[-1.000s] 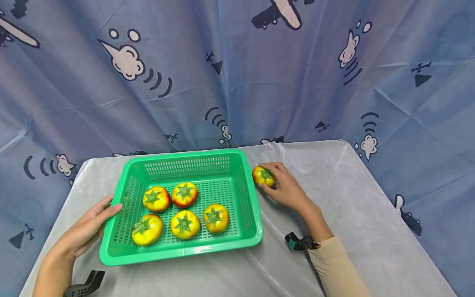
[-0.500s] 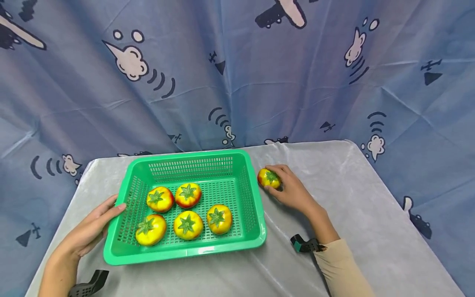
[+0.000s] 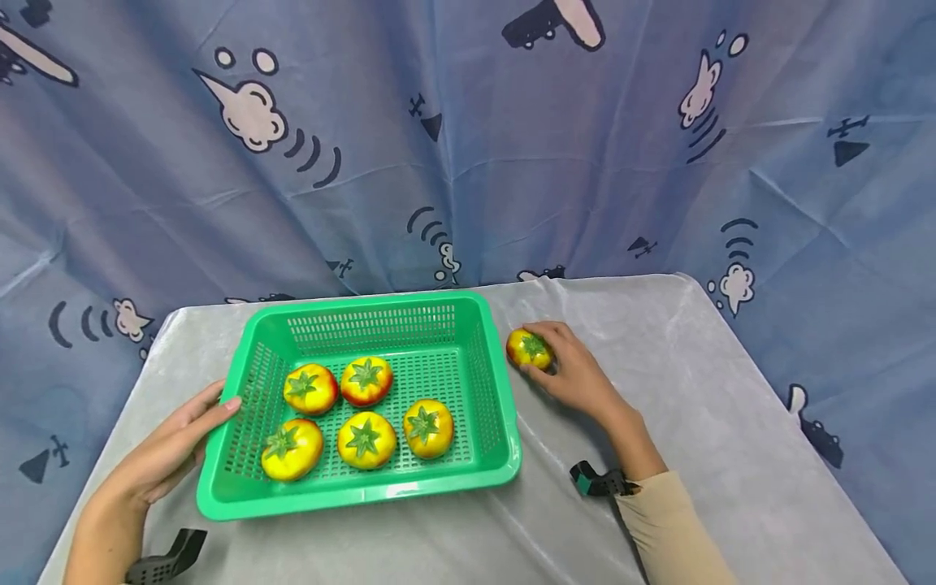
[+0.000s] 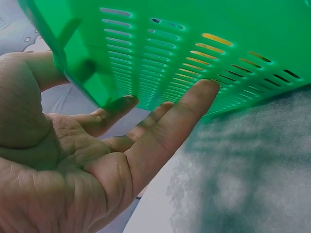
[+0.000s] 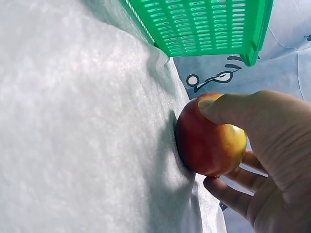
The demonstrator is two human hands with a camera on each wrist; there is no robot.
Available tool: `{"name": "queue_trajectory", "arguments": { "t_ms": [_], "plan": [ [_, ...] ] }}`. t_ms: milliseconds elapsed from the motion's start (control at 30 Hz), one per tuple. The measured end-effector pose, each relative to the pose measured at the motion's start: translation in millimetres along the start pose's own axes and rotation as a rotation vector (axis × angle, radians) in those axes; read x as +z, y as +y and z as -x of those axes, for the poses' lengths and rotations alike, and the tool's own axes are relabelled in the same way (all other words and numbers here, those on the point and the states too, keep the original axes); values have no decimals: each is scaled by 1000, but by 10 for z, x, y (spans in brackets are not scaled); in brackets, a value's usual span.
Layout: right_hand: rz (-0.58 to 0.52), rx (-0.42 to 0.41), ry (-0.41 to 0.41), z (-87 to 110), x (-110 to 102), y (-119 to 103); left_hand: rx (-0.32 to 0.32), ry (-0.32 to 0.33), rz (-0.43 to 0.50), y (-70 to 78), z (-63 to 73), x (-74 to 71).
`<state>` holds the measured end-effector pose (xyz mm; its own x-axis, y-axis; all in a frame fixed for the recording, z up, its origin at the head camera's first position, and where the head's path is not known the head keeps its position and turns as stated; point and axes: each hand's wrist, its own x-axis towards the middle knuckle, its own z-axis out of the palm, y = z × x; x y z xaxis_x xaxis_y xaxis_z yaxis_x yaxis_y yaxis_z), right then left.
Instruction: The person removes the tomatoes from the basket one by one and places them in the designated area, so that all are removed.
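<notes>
A green plastic basket (image 3: 358, 497) with slotted walls holds several yellow-red persimmons, among them one persimmon (image 3: 428, 428) on the right and another persimmon (image 3: 292, 449) at the front left. My left hand (image 3: 170, 447) grips the basket's left end, thumb over the rim; in the left wrist view its fingers (image 4: 160, 138) lie along the outside wall. Just outside the right wall, my right hand (image 3: 574, 370) holds a single persimmon (image 3: 525, 348) between thumb and fingers. In the right wrist view that persimmon (image 5: 209, 141) touches the cloth or sits very close to it.
A pale grey cloth (image 3: 702, 406) covers the table. Behind it hangs a blue curtain (image 3: 556, 187) with printed planes and clouds, close to the table's back edge. Each wrist wears a black camera mount, such as the right mount (image 3: 601, 479).
The head view has shifted slightly. Both hands keep their holds, and the persimmons in the basket stay where they were.
</notes>
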<state>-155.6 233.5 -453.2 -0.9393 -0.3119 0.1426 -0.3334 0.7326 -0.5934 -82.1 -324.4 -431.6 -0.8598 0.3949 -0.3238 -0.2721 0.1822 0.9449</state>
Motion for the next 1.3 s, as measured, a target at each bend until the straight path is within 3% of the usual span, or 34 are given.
{"name": "queue_trajectory", "arguments": {
  "t_ms": [267, 867, 1300],
  "plan": [
    [19, -3, 11, -17, -11, 4, 42, -20, 33, -13, -8, -15],
    [19, 23, 17, 48, -52, 7, 39, 1, 11, 18, -19, -1],
    [30, 18, 52, 93, -226, -155, 31, 30, 0, 18, 3, 27]
  ]
}}
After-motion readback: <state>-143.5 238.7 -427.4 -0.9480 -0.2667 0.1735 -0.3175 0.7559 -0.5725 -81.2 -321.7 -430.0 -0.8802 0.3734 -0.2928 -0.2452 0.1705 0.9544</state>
